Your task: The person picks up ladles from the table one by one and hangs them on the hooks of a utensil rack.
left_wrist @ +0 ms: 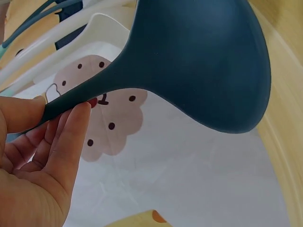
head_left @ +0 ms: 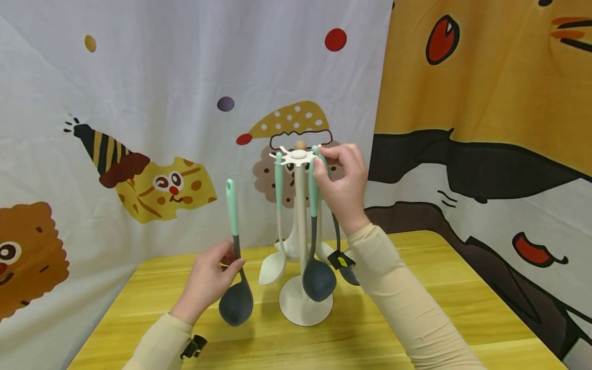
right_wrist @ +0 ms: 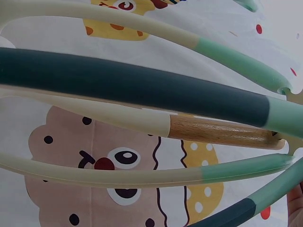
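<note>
My left hand (head_left: 210, 275) pinches a dark ladle (head_left: 236, 304) by its stem, below the mint-green handle. The ladle is upright, bowl down, left of a white utensil rack (head_left: 305, 313). In the left wrist view, thumb and fingers (left_wrist: 71, 142) meet on the stem. At the rack's top, my right hand (head_left: 344, 180) pinches at a green handle (head_left: 319, 152); two handles overlap there, and which is held is unclear. A second dark ladle (head_left: 319, 280) hangs in front. Another dark utensil (head_left: 350, 276) is partly hidden by the right wrist. Fingers barely show in the right wrist view.
A white spoon-like utensil (head_left: 273, 267) with a green handle hangs on the rack's left side. More pale utensils hang behind the pole. The rack stands on a yellow wooden table (head_left: 185, 288), with a printed cartoon curtain (head_left: 185, 77) behind.
</note>
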Available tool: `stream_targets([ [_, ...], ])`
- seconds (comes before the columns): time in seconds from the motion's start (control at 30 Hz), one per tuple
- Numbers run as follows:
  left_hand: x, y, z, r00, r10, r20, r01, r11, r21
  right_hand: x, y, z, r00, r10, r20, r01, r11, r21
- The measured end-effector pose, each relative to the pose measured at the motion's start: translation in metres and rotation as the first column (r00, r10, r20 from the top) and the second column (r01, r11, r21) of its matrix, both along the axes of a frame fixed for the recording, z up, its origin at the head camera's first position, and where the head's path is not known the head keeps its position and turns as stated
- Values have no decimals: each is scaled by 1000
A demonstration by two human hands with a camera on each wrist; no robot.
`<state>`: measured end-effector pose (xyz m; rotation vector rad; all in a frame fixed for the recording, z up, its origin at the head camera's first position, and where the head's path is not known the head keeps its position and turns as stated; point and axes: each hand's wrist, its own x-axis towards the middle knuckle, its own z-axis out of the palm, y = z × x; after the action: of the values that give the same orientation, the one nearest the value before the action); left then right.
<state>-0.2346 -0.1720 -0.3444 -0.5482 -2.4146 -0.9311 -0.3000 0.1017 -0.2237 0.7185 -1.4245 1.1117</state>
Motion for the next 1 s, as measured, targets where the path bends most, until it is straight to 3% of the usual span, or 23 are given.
stream_targets([
  [0.23,4,6,3,999,-31,-40,32,999,9,-1,0,-1,1000,4,-3,-4,1000,0],
  [1.0,10,34,24,981,-177,-77,181,982,52,1,0,1,1000,-10,9,10,999,31],
])
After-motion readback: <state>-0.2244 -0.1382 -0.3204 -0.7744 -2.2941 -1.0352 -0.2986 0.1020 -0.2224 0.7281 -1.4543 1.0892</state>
